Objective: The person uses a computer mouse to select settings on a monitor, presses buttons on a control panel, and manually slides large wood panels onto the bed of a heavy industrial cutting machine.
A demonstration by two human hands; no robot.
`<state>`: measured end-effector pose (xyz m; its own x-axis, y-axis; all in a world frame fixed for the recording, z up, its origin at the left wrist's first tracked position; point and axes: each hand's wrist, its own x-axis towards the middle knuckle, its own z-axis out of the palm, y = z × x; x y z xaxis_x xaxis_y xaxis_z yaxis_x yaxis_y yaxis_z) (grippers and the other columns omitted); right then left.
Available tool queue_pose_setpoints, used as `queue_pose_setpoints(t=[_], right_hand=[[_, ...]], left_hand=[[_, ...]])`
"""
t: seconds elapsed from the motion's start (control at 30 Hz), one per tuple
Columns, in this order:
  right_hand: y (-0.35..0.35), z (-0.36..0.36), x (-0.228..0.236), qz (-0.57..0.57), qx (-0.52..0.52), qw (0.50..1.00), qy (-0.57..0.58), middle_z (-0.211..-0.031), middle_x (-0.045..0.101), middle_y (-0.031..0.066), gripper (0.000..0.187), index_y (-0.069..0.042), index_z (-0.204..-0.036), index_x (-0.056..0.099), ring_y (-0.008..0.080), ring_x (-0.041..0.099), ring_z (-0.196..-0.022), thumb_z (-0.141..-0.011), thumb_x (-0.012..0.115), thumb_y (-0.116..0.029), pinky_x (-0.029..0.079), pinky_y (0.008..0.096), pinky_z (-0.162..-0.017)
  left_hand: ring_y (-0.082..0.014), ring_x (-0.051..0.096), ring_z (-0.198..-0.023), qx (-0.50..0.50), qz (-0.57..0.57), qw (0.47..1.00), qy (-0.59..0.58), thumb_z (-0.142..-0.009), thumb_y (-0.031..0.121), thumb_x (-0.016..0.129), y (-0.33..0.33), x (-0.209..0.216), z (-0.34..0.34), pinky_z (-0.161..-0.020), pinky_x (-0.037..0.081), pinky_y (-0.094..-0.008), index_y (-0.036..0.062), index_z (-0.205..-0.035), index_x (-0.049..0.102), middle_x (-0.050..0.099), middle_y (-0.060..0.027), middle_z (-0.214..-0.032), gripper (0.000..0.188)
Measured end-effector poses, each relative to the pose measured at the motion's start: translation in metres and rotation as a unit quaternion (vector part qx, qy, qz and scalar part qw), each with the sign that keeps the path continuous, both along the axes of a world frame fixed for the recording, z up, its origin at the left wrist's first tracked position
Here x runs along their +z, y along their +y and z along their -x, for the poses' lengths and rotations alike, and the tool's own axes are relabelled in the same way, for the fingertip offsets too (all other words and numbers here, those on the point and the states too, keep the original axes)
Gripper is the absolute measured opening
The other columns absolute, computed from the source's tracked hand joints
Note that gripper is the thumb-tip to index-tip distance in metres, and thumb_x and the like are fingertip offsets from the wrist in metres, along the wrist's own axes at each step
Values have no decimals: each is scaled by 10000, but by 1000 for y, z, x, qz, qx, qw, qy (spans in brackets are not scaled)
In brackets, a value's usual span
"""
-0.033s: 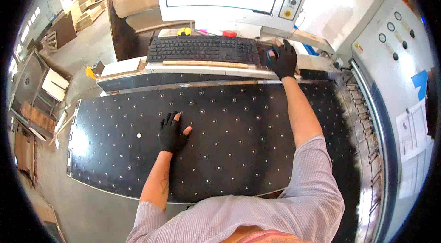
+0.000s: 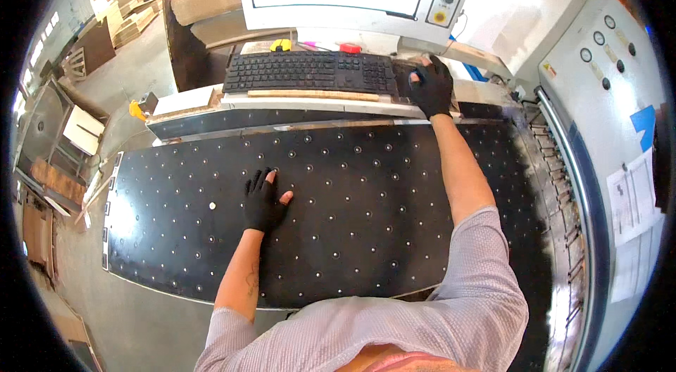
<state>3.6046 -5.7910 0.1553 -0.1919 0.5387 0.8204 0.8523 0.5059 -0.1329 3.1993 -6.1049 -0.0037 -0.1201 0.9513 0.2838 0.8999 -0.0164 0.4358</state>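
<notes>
The computer mouse, mostly hidden beneath the right hand, sits just beside the right end of the black keyboard, on the ledge beyond the studded black counter. It should be light, stiff-shelled and easy to slide; its sides, between thumb and outer fingers, look the best hold. The right hand, in a black glove with bare thumb tip, curls partly closed around it; grip pressure cannot be told. The left hand, similarly gloved, lies spread on the counter, thumb apart, holding nothing.
</notes>
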Motion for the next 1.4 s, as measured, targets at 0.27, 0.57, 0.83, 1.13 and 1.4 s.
queue_pose_setpoints(t=[0.27, 0.57, 0.83, 1.13, 1.4], right_hand=[[-28, 82, 28, 109, 202, 973, -26, -1091, 732, 163, 239, -90, -1132, 706, 387, 681, -1069, -916, 604, -96, 508, 481, -992], [-4, 76, 27, 107, 152, 983, -8, -1081, 738, 163, 189, -90, -1054, 717, 377, 693, -1026, -918, 613, -168, 516, 475, -975], [17, 11, -8, 32, 26, 998, 44, -1223, 695, 177, 291, -99, -1160, 709, 394, 637, -1174, -884, 700, -191, 511, 479, -1019], [20, -19, -9, 55, -12, 998, 9, -1129, 691, 246, 442, -67, -1137, 724, 430, 633, -1115, -814, 661, -362, 497, 536, -1000], [-7, 10, 0, 137, -84, 982, 101, -1225, 652, 260, 403, -1, -1064, 720, 416, 633, -1157, -773, 705, -279, 529, 527, -993]], left_hand=[[-402, 432, -1462, 7, -15, 1000, 23, -891, 449, 760, 0, 1, 0, -1220, 302, -511, 41, -1440, 546, 534, -198, -1524, 717], [-417, 452, -1437, -1, -24, 1000, 7, -889, 442, 758, -1, 5, -4, -1216, 307, -509, 35, -1426, 549, 545, -217, -1501, 705], [-393, 425, -1473, 8, 11, 1000, 6, -899, 480, 738, 0, 3, 0, -1230, 280, -538, 57, -1462, 525, 535, -194, -1521, 736], [-416, 533, -1301, -60, -109, 992, 0, -903, 436, 747, 14, -12, -2, -1113, 397, -522, 83, -1433, 540, 576, -202, -1404, 670], [-448, 568, -1233, -78, -89, 991, -57, -885, 338, 763, 8, -56, 28, -1069, 448, -519, 11, -1408, 550, 591, -254, -1345, 652]])
